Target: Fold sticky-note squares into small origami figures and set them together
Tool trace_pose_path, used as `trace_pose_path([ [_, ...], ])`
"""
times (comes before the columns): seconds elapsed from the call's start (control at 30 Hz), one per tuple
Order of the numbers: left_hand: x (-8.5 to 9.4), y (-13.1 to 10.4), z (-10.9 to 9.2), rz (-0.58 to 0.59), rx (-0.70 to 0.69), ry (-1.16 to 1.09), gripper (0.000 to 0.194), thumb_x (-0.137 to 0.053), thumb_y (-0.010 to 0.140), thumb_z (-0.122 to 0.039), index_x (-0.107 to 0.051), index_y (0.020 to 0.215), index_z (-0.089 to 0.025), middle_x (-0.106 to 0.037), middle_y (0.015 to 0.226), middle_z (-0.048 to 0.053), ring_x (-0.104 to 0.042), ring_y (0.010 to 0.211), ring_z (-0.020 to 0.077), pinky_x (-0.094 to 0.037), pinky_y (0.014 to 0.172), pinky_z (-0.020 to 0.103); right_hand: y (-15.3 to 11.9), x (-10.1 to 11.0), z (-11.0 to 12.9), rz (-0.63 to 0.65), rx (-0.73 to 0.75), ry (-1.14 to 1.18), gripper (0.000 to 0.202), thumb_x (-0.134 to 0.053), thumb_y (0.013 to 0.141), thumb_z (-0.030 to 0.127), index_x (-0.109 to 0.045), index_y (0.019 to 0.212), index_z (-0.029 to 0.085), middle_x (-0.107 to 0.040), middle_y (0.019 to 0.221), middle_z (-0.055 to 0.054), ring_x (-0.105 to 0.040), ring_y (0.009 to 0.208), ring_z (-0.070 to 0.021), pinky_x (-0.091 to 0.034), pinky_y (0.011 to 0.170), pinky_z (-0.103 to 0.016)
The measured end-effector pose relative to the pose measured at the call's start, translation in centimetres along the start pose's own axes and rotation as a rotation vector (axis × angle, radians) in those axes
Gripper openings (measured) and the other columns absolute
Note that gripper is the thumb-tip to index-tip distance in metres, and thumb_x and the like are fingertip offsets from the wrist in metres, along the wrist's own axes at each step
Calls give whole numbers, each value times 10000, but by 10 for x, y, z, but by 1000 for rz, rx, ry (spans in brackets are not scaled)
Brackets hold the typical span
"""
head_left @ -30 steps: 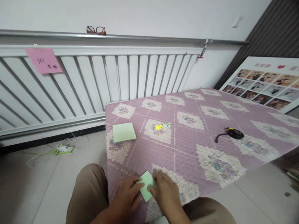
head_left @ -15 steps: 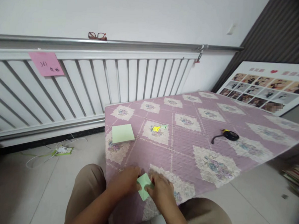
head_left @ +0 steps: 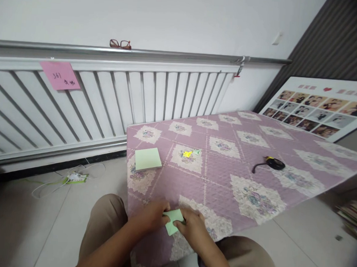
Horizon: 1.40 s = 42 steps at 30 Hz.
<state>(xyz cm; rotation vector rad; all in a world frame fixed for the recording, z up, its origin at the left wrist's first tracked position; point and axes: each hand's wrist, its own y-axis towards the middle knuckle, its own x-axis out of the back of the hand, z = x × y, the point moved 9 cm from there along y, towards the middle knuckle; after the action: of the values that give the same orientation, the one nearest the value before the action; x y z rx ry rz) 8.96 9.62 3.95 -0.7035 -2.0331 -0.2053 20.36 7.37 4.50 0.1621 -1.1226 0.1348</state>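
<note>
Low over the near edge of the table, a small piece of folded green paper [head_left: 173,221] is pinched from both sides. My left hand [head_left: 154,216] is closed on its left edge, thumb on top. On the right edge, my right hand [head_left: 193,226] grips it, the thumb lying across the paper and the fingers curled behind. A pad of pale green square paper [head_left: 148,158] lies farther up on the left. Beyond my hands rest a small yellow folded paper piece [head_left: 187,154] and a small green folded paper piece [head_left: 197,151], side by side.
A black tape measure [head_left: 275,163] with a strap lies on the right of the cloth-covered table [head_left: 218,171]. Behind it stands a white radiator [head_left: 165,95], with glasses [head_left: 120,44] on the pipe above. A power strip [head_left: 76,178] with cables is on the floor at left.
The green paper has turned between my hands, from a corner-up diamond to a more squared angle. Both hands still hold it and have shifted slightly. The view has tilted a little.
</note>
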Motion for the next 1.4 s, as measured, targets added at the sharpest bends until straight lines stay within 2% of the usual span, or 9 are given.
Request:
trace_pose_path([
  [0.07,8,-2,-4,-52,-23,4,86,-521,815,-157,-556,877,-206,-610,877,-24,-551,810,144,-382,680,245,1,9,6,-25,38,-5,93,-596,786,170,-598,731,244,-651,785,37,-585,825,-169,-349,791,-311],
  [0.17,22,-9,-13,-200,-109,153,101,-501,844,-119,-547,866,-206,-584,924,-9,-522,898,163,-386,770,275,0,28,21,-178,145,-66,120,-601,778,113,-583,760,231,-633,806,16,-558,851,-182,-316,901,-377],
  [0.27,17,-17,-16,-290,-173,338,106,-482,886,-124,-548,856,-201,-573,936,11,-503,895,184,-388,795,318,-7,30,34,-289,265,-144,150,-584,798,87,-582,809,236,-630,820,10,-549,856,-187,-259,983,-432],
  [0.43,-15,-27,0,-290,-175,378,110,-498,922,-203,-565,834,-205,-585,921,13,-505,872,195,-379,791,349,-20,1,30,-270,301,-185,159,-558,823,85,-580,788,239,-621,789,15,-546,812,-176,-269,988,-428],
  [0.57,-27,-35,7,-278,-139,351,122,-524,909,-207,-593,808,-212,-598,878,0,-515,852,187,-362,779,350,-25,-11,19,-218,268,-135,179,-576,778,72,-603,808,247,-628,811,10,-549,814,-177,-324,926,-384],
  [0.77,-16,-43,10,-289,-43,195,78,-583,850,-182,-634,813,-228,-618,897,3,-520,892,197,-343,791,357,-25,-15,11,-108,261,-23,263,-572,757,46,-619,882,273,-641,933,2,-566,892,-179,-350,893,-358],
  [0.87,-10,-44,17,-321,33,91,92,-595,824,-155,-640,792,-229,-623,904,1,-523,899,196,-344,805,356,-25,-12,4,-136,186,29,168,-605,776,97,-608,814,260,-635,903,3,-562,884,-189,-342,899,-377],
  [1.0,-8,-41,24,-308,112,26,73,-614,816,-199,-639,754,-226,-621,874,0,-527,889,199,-343,814,367,-24,-10,-4,-166,102,80,90,-644,795,196,-591,746,249,-621,855,1,-548,856,-198,-344,863,-373],
  [1.4,-12,-30,31,-188,266,74,160,-573,860,-338,-626,759,-226,-607,871,8,-521,908,225,-342,836,392,-24,-9,-11,-205,16,-14,196,-565,879,330,-591,705,245,-595,795,-3,-525,826,-190,-318,798,-344],
])
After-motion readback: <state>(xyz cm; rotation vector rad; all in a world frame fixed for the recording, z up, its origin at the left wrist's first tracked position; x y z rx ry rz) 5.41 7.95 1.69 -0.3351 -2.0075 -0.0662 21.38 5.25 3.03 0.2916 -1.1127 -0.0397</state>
